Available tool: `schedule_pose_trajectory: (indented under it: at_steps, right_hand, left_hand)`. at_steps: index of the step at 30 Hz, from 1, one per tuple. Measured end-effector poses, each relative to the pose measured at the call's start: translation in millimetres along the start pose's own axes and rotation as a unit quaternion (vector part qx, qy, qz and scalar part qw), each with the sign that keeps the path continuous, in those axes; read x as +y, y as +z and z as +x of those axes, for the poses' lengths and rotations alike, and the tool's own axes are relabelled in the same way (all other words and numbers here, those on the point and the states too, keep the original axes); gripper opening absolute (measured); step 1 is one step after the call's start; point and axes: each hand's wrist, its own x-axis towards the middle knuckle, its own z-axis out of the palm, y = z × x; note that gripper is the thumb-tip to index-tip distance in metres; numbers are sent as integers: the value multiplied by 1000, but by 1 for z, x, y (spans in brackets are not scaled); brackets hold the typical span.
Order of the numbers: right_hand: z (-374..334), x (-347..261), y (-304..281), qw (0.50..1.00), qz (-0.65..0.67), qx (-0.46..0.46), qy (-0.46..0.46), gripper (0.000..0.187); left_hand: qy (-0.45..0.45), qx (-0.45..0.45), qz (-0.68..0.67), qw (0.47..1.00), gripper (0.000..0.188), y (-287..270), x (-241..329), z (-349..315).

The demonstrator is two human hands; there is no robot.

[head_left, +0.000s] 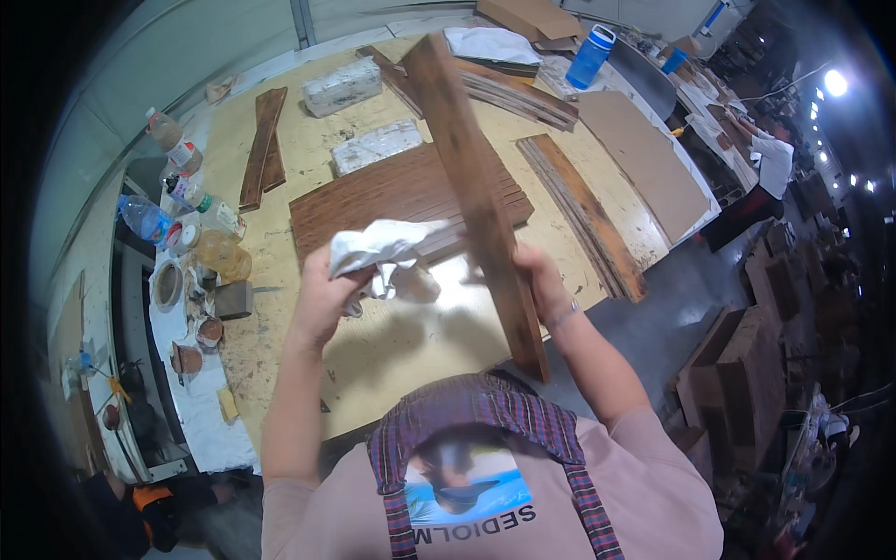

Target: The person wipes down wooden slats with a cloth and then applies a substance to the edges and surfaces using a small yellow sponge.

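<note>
My left hand [320, 297] is closed on a crumpled white cloth [381, 248], held just left of a long brown wooden board [474, 191]. My right hand [544, 285] grips that board by its right edge near the lower end. It is tilted up over the table, its far end reaching past the stack. Beneath the cloth and the board lies a row of brown boards [373, 203] side by side. My left fingertips are partly hidden by the cloth.
Two white-wrapped blocks [343, 87] sit behind the boards. Crossed strips [264, 149] lie at left, narrow planks [583, 215] and a cardboard sheet [644, 163] at right. Bottles [220, 250] line the table's left edge; a blue bottle [591, 58] stands far right. A co-worker [773, 163] works beyond.
</note>
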Motion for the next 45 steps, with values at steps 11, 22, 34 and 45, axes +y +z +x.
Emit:
schedule_pose_trajectory:
  at_steps: [11, 22, 34, 45]
  right_hand:
    - [91, -3, 7, 987, 152, -15, -42, 74]
    - [97, -13, -34, 969, 202, -80, -121, 76]
    - [86, 8, -22, 997, 50, 30, 51, 71]
    - [59, 39, 1, 967, -202, -34, 155, 75]
  left_hand:
    - [360, -134, 417, 824, 57, 92, -41, 6]
    - [192, 166, 183, 950, 48, 3, -61, -25]
    - [208, 116, 266, 934, 38, 19, -51, -33]
    - [362, 160, 473, 787, 27, -26, -49, 60]
